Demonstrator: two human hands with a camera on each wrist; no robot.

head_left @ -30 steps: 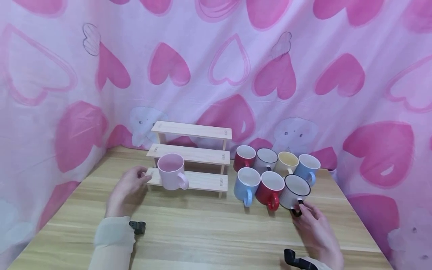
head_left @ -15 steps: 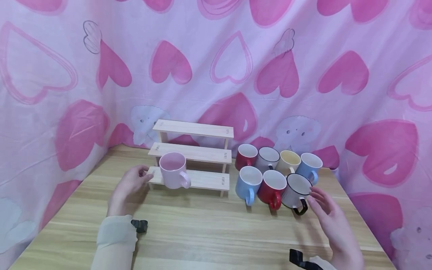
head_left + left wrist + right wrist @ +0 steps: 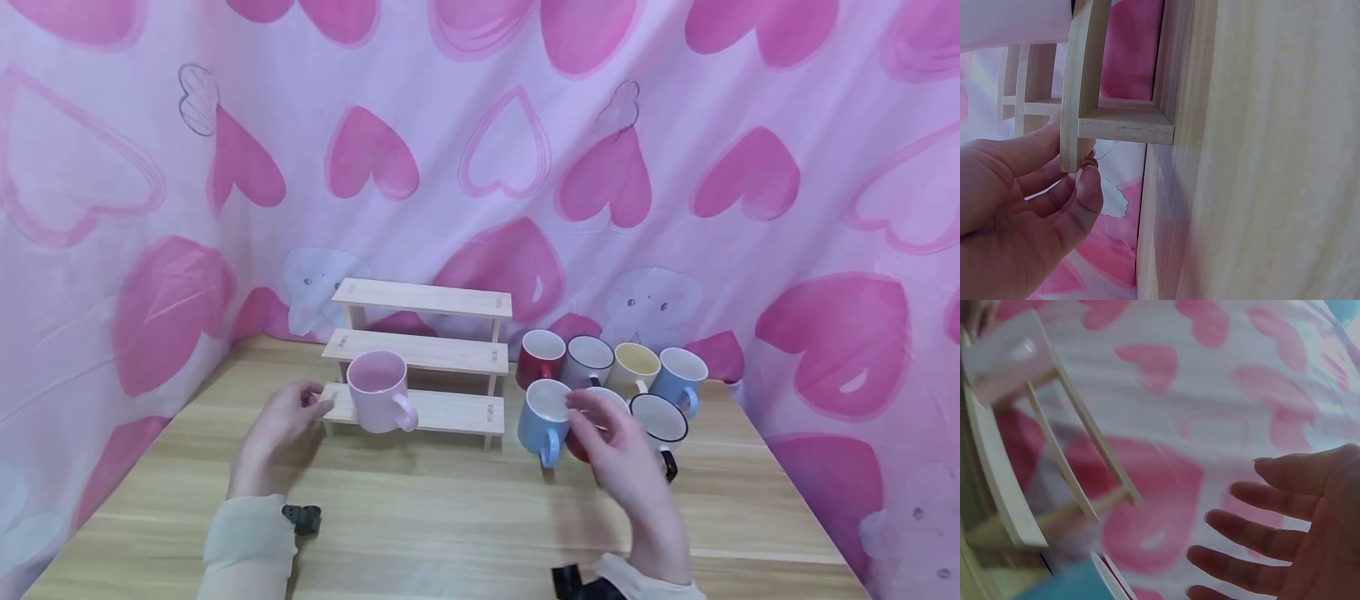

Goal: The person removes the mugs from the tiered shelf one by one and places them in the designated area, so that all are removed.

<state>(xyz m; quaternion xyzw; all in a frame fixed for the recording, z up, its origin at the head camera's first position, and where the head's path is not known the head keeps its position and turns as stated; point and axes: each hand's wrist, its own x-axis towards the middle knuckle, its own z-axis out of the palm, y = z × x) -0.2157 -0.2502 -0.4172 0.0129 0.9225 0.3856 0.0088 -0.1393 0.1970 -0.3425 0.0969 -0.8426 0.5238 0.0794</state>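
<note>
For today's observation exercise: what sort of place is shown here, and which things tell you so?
Probably a staged tabletop set, not a real kitchen: a heart-print cloth backdrop, a wooden table, a three-step wooden rack.

Three-step rack (image 3: 420, 358) sits at the back left of the table (image 3: 450, 517), steps rising toward the curtain (image 3: 480, 167) behind it. One mug (image 3: 377, 402) stands on the lowest step, at its left end. Left hand (image 3: 279, 425) rests just left of that step, fingers (image 3: 1082, 187) touching the rack's end post. Right of the rack, a cluster of mugs (image 3: 611, 383) stands in two rows on the table. Right hand (image 3: 626, 467) hovers in front of the near row.
</note>
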